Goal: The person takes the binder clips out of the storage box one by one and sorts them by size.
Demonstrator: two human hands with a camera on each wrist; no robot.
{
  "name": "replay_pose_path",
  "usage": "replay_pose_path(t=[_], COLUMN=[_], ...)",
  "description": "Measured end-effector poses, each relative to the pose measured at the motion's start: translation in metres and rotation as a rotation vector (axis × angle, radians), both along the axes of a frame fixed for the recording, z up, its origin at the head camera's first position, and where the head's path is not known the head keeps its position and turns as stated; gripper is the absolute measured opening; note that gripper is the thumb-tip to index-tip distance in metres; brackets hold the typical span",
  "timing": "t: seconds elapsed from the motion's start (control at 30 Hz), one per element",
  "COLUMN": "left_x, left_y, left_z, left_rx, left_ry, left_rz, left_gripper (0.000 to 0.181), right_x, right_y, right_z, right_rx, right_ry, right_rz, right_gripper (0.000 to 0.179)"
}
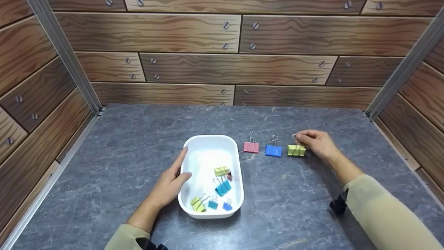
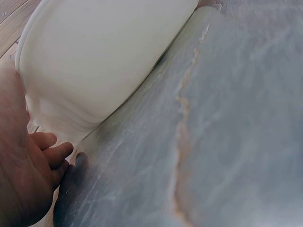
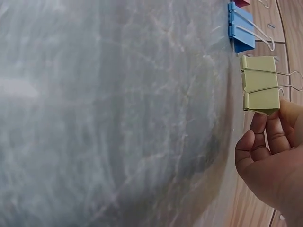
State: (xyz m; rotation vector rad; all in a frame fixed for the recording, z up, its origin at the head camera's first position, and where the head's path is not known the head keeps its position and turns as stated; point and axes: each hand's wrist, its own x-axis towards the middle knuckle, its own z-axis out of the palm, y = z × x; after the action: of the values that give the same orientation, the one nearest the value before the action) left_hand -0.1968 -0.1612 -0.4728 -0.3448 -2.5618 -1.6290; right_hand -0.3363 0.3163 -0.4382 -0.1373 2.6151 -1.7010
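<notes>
1. Plank-patterned wall [image 1: 194, 69] closes the far side; grey desk [image 1: 288, 205] meets it between left post [image 1: 65, 55] and right post [image 1: 405, 66].
2. White tray [image 1: 211, 215] sits mid-desk. Left hand [image 1: 169, 184] grips its left rim, thumb over the top, fingers along the outer wall.
3. Row right of tray, in order: pink clip [image 1: 251, 147], blue clip [image 1: 273, 151], green clip [image 1: 296, 150]. All stand apart, wire handles toward the wall.
4. Right hand [image 1: 318, 143] pinches the green clip at its handle. Cannot tell whether the desk bears its full weight.
5. Step in hand (judged): setting the green clip at the row's right end. Next move probably calls for parting the fingers without dragging the handle, then a reach into the tray.
6. Inside tray: far green clip [image 1: 221, 171], red clip [image 1: 229, 176], large teal clip [image 1: 223, 188], near green clip [image 1: 198, 204], small teal clip [image 1: 213, 204], small blue clip [image 1: 227, 206].
7. Clearance: bare desk lies right of the row and nearer the person. Tray's right rim stands close to the pink clip; tight passage there.
</notes>
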Motion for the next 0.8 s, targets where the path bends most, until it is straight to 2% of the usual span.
replay_pose_path(t=[0.37,0.6,0.8], left_x=[0.000,0.001,0.000], left_y=[0.000,0.002,0.001], left_z=[0.000,0.003,0.002], left_rx=[0.004,0.016,0.005], left_ry=[0.010,-0.010,-0.011], left_rz=[-0.004,-0.009,0.002], left_gripper=[0.070,0.070,0.071], right_x=[0.000,-0.003,-0.005], right_y=[0.000,-0.001,0.001], right_z=[-0.008,-0.010,-0.012], right_rx=[-0.002,0.058,0.089], right_ry=[-0.043,-0.069,-0.073], right_rz=[-0.012,-0.048,-0.037], right_gripper=[0.041,0.043,0.045])
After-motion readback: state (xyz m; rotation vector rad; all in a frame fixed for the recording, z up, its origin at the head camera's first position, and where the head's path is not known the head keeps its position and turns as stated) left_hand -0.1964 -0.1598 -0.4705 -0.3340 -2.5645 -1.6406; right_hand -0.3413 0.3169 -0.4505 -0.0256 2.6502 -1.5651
